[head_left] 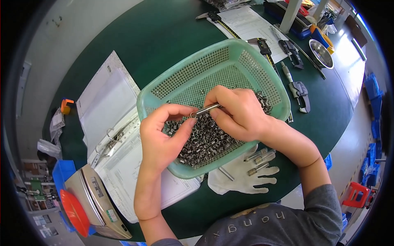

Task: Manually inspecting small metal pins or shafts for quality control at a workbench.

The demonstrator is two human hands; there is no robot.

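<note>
A small metal ring (193,115) sits at the tip of a slim metal rod (206,110), above the near half of a green perforated basket (197,64); whether the tip has entered the ring is too small to tell. The left hand (161,132) pinches the ring between thumb and forefinger, and the right hand (243,115) has its thumb and fingers closed around the rod. The step in hand looks like offering ring and rod to each other, and the next move seems to call for a light, steady pinch with bore and tip in line. Below lies a heap of similar rings (209,143). Just beyond the basket's near edge, a white glove (238,180) lies on the green worktop (152,45) with small knurled metal pieces (258,169) and a loose pin (226,174) on it. Left of the basket are an open binder (107,98) and a weighing scale (98,197) beside a red dish (75,213); to the right, a micrometer (301,92) and, farther off, a metal bowl (321,53). Past the worktop, a red stool (356,194) stands on the pale floor (340,151) near blue bins (372,94).
</note>
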